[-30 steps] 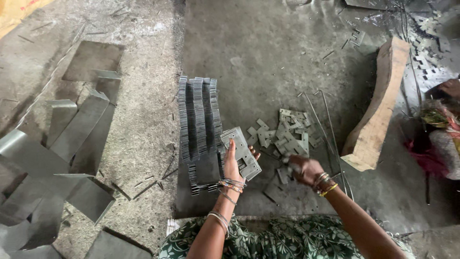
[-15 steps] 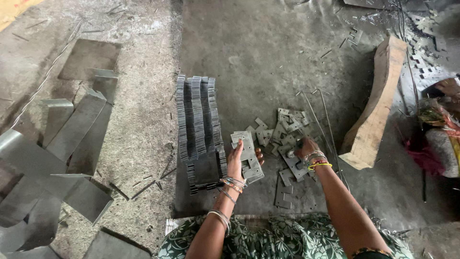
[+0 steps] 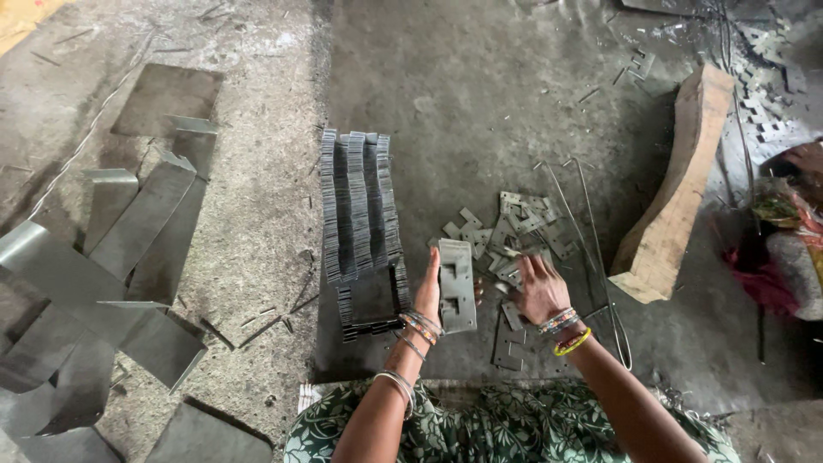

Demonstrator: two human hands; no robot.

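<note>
So the left hand (image 3: 429, 291) has its grip clamped on a small stack of stamped metal plates (image 3: 456, 285), held upright on edge just above the floor, right next to the long rows of stacked plates (image 3: 358, 206) lined up in front of the person. The right hand (image 3: 540, 287) is down on the loose pile of plates (image 3: 514, 227), fingers spread over a few of them; I can't tell if that grip has actually closed on one or is just resting there.

Handling-wise, I'd guess these are thin sheet-metal stampings: stiff, light one at a time, but a stack adds up. Cut edges and the square cut-outs probably bite, so pinching across the flat faces or along the long sides seems the safe way to hold them. Flat ones on the concrete floor (image 3: 480, 94) look fiddly to lift; an edge has to be tipped up first.

Around it: a chunky wooden block (image 3: 677, 197) sits well off to the right, with a couple of thin wire rods (image 3: 591, 231) lying between it and the pile, close enough to snag a wrist. Big bent sheet-metal offcuts (image 3: 129, 249) are scattered on the left, apart from the work. A few more loose plates lie right near the person's knees.
</note>
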